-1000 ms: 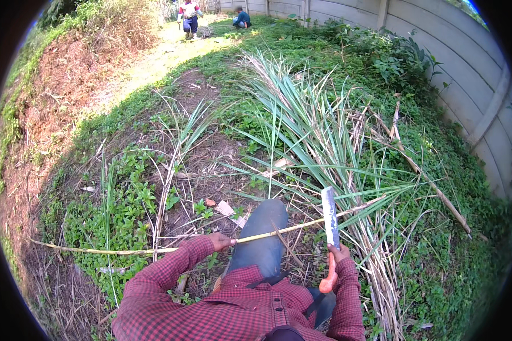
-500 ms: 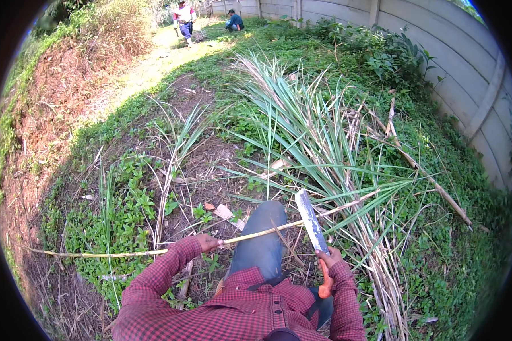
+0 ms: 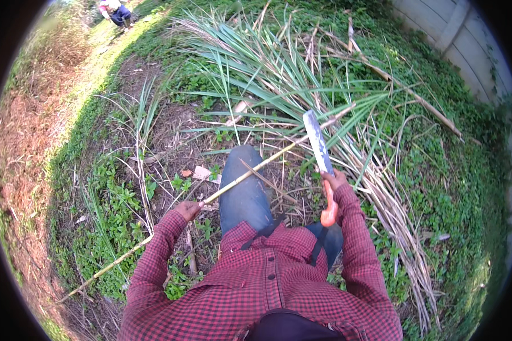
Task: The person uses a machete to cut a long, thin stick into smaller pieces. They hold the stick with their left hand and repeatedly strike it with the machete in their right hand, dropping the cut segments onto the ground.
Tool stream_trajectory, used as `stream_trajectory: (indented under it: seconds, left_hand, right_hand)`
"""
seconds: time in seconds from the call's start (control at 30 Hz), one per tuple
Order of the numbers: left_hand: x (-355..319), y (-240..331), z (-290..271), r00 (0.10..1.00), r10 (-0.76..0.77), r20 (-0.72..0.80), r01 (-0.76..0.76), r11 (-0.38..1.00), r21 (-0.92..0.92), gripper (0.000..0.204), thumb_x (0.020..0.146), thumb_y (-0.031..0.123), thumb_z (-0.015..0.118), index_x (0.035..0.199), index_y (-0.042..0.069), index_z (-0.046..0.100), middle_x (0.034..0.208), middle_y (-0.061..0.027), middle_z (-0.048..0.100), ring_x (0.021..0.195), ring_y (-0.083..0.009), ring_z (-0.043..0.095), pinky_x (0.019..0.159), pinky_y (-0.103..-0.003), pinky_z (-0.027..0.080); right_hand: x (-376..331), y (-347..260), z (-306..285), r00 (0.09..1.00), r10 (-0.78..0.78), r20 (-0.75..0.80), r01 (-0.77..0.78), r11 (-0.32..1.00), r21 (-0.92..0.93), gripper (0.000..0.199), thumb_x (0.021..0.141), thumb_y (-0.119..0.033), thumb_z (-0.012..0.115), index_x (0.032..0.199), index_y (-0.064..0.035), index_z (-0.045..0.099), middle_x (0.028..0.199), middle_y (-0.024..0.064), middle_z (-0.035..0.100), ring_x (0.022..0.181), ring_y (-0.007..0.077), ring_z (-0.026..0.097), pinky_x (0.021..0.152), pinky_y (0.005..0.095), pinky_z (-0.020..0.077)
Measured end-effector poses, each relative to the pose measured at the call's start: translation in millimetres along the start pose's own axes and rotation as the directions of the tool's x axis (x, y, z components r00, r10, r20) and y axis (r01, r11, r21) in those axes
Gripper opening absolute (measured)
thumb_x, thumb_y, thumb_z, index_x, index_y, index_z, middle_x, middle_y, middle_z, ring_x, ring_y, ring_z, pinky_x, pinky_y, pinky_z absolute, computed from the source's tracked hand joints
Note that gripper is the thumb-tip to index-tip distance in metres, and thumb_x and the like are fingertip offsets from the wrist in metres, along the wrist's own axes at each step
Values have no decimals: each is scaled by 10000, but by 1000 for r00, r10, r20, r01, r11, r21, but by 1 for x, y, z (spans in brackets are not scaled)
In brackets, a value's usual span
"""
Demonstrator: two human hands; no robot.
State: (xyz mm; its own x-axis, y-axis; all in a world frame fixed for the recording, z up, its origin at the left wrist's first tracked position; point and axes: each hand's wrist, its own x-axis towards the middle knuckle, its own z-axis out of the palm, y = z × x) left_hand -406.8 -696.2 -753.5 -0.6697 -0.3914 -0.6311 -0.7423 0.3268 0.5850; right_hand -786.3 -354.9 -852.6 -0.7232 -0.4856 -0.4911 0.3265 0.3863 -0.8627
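My left hand (image 3: 189, 210) grips a long, thin yellow-green cane stalk (image 3: 250, 172), which slants across my raised knee (image 3: 246, 196). The stalk's lower end reaches the weeds at the lower left. Its upper right end tapers into dry sheath and green leaves. In my right hand (image 3: 337, 181) is a machete (image 3: 317, 139) with a worn, pale blade and an orange handle. The blade points up and crosses in front of the stalk's upper part; whether they touch I cannot tell. Both hands are closed.
A heap of cut leafy stalks (image 3: 375, 182) lies to the right, and a dry pole (image 3: 426, 105) beyond it. A leafy clump (image 3: 142, 131) grows at the left. A panelled wall (image 3: 438, 23) runs along the right. Far off, another person (image 3: 118, 12) is bent low.
The view has tilted down. The stalk has swung steeper, right end up and left end down, still in my left hand. The machete stays by its upper part. The distant person has bent down.
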Motion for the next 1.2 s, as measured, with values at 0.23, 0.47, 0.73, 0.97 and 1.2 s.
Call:
stream_trajectory:
  seconds: [0.23, 0.47, 0.73, 0.97, 1.2]
  left_hand:
    - [-17, 4, 6, 999, 1, -47, -4, 999, -51, 482, 869, 490, 441, 597, 92, 454, 505, 37, 357, 443, -94, 314, 417, -252, 257]
    - [-13, 13, -14, 975, -97, 198, 117, 989, -95, 546, 879, 534, 356, 534, 114, 403, 412, 39, 283, 357, -108, 240, 367, -279, 193]
    - [-47, -33, -20, 971, -132, 198, 174, 961, -213, 524, 867, 517, 427, 557, 93, 427, 444, 36, 324, 366, -95, 258, 364, -254, 201]
    - [-40, -42, -20, 988, -10, 155, 35, 986, -164, 497, 874, 480, 434, 558, 96, 430, 456, 31, 344, 400, -92, 303, 405, -247, 244]
    - [-38, -57, -22, 987, -89, 135, 120, 963, -240, 469, 875, 457, 469, 586, 87, 467, 469, 26, 375, 390, -89, 310, 385, -242, 223]
  right_hand:
    - [-47, -24, 51, 956, -3, 295, 90, 955, -282, 542, 752, -345, 643, 1176, -30, 519, 743, 107, 611, 549, 143, 581, 528, 280, 483]
    - [-4, -36, 32, 997, -2, -74, 14, 987, 161, 335, 784, -235, 627, 979, 15, 519, 576, 62, 534, 431, 146, 527, 413, 288, 449]
    - [-42, -12, 61, 919, -187, 348, 291, 916, -277, 488, 752, -349, 642, 1101, -16, 572, 703, 86, 620, 558, 150, 579, 574, 278, 480]
    - [30, -61, -3, 989, -15, -150, 27, 997, 79, 358, 785, -213, 618, 1058, -1, 524, 613, 60, 536, 468, 157, 533, 414, 291, 451]
    - [-19, -38, 18, 987, 57, 151, -61, 998, 22, 366, 787, -237, 622, 1063, -13, 533, 591, 63, 537, 432, 152, 529, 412, 287, 443]
